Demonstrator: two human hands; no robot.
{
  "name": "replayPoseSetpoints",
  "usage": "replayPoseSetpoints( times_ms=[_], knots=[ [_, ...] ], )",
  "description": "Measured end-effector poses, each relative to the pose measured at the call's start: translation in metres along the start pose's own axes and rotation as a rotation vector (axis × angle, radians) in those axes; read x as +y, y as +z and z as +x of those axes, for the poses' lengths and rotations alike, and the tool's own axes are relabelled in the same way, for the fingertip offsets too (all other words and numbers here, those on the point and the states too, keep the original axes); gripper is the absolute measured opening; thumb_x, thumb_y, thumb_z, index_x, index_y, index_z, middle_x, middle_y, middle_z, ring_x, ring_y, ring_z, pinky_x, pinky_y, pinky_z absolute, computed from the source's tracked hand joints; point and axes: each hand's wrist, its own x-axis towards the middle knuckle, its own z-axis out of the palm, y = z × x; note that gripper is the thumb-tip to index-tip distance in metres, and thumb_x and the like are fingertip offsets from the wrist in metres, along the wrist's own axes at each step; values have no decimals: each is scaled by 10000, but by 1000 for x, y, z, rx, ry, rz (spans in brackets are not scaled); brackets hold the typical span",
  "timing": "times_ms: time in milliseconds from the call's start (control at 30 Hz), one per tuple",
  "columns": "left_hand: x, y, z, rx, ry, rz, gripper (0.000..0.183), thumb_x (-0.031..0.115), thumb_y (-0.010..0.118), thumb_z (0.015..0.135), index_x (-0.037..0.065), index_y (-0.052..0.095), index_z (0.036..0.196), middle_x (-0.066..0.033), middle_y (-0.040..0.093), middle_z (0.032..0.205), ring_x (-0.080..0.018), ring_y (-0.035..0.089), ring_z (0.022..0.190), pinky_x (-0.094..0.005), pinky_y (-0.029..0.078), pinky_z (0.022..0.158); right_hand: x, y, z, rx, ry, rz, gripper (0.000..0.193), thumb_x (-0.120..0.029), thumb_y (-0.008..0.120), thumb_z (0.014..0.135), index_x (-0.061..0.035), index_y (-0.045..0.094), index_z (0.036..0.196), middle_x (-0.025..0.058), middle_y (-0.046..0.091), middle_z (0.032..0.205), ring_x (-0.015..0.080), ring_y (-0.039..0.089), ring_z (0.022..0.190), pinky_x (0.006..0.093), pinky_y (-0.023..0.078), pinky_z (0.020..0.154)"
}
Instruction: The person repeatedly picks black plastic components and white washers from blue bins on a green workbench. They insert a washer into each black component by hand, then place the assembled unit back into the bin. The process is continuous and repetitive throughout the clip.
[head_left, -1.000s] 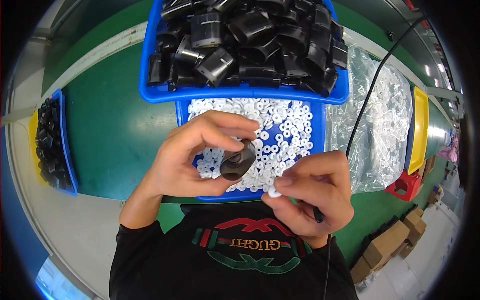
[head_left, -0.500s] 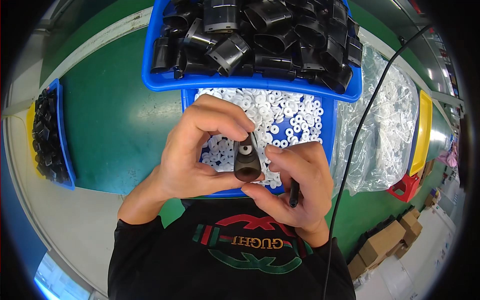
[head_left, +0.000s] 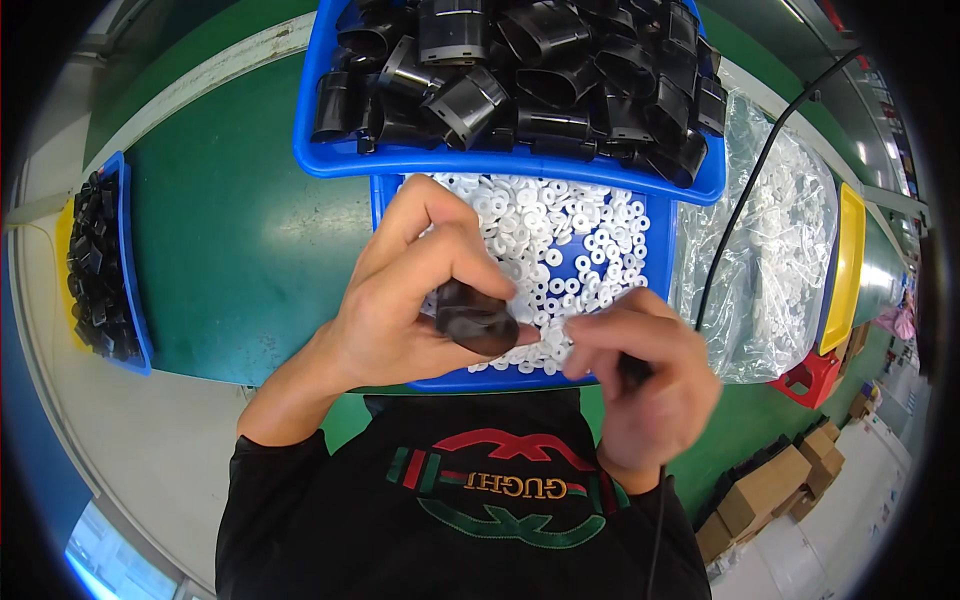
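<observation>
Left hand [head_left: 400,310] is closed around a small black housing [head_left: 475,318], held over the near edge of the blue tray [head_left: 660,270] of white washers [head_left: 560,230], while right hand [head_left: 645,385] is pinched shut, contents hidden, beside it.

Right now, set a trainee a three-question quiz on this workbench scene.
1. True or false: the left hand holds a small black plastic housing in its grip.
2. What fills the blue plastic tray under the hands? A. white plastic rings B. steel screws C. red caps
3. Fill in: the black cable runs down to the ___ hand.

Key: 1 true; 2 A; 3 right.
</observation>
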Motion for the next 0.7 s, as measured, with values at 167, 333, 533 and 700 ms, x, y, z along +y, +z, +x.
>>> replayPoseSetpoints(
  times_ms=[167,333,533,700],
  knots=[
    [0,15,1,111,-88,-194,458,-27,842,664,71,484,932,-117,578,948,-176,600,842,-286,502,657,-7,6,19,89,-220,330,429,-301,333,1046,24,474,1288,160,607,661,98,478,436,240,383,398],
    [1,18,-1,56,-177,-267,472,-103,781,712,73,422,962,-105,575,909,-145,582,789,-273,491,678,-6,1,43,-88,-372,699,387,-368,400,1030,-54,588,904,45,514,502,68,404,356,219,297,352],
    [-1,14,-2,-23,-245,-314,437,-93,740,734,69,407,966,-106,552,917,-137,545,773,-265,463,675,-14,17,49,-46,-364,780,615,-536,434,987,-170,333,503,-27,381,413,77,315,335,226,221,369],
    [-2,8,-4,-73,-294,-318,416,-72,731,732,69,420,968,-106,544,912,-134,531,781,-266,460,656,-4,23,48,-80,-357,717,621,-608,418,960,-167,275,548,-35,359,453,109,359,399,253,261,405]
  ],
)
